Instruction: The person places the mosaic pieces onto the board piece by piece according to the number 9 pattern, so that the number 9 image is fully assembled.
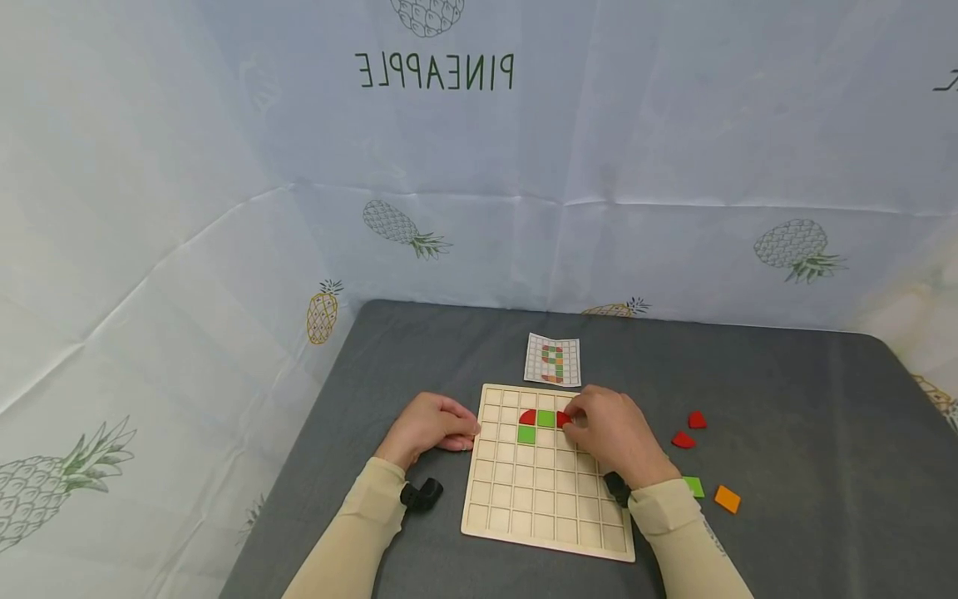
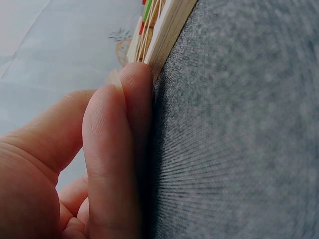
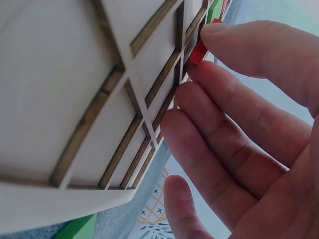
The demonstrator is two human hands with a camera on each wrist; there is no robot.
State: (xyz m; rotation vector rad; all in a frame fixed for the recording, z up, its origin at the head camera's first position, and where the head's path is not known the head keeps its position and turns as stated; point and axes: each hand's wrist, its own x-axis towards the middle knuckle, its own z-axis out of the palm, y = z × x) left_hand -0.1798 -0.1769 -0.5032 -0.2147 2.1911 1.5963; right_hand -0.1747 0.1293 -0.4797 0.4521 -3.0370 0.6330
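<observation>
Head view puts your right hand (image 1: 614, 428) over the upper right of the wooden grid board (image 1: 542, 503), thumb and index finger pinching a red piece (image 1: 563, 421); you cannot tell whether it is seated. Your left hand (image 1: 428, 428) touches the board's left edge, thumb and finger close together, though you cannot tell whether they grip it. Just left of the pinched piece sits a green square (image 1: 546, 418), then a red rounded piece (image 1: 528, 416), with another green square (image 1: 527, 434) below that. Beyond the board's far edge lies a pattern card (image 1: 532, 362). To your right, two loose red pieces (image 1: 697, 420), a partly hidden green piece (image 1: 696, 487) and an orange square (image 1: 728, 499) rest on the dark table (image 1: 786, 408).
</observation>
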